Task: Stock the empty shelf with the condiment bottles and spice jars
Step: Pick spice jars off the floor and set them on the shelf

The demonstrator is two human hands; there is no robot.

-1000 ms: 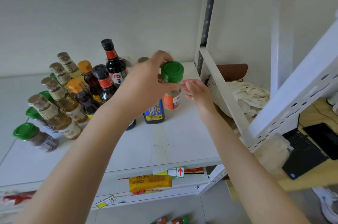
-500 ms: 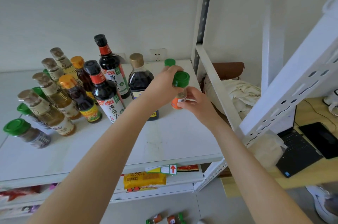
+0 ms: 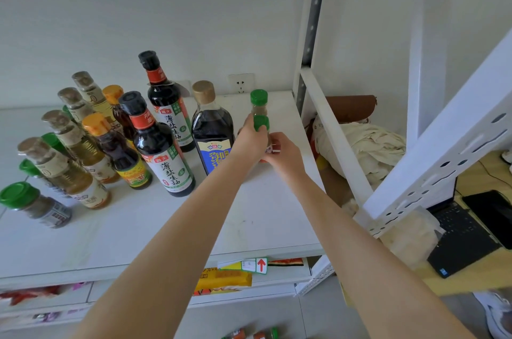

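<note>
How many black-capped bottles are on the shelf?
2. The back bottle stands farthest back; the front bottle stands just before it, left of the gold-capped bottle. More might be hidden behind other bottles.

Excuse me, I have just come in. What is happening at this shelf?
A person is stocking the white shelf. The left hand grips a green-capped spice jar near its cap, and the right hand pinches its lower part. The jar is low over the shelf, just in front of a second green-capped jar and to the right of the blue-labelled bottle. Whether its base touches the shelf is hidden. The other bottles already stand further left.
</note>
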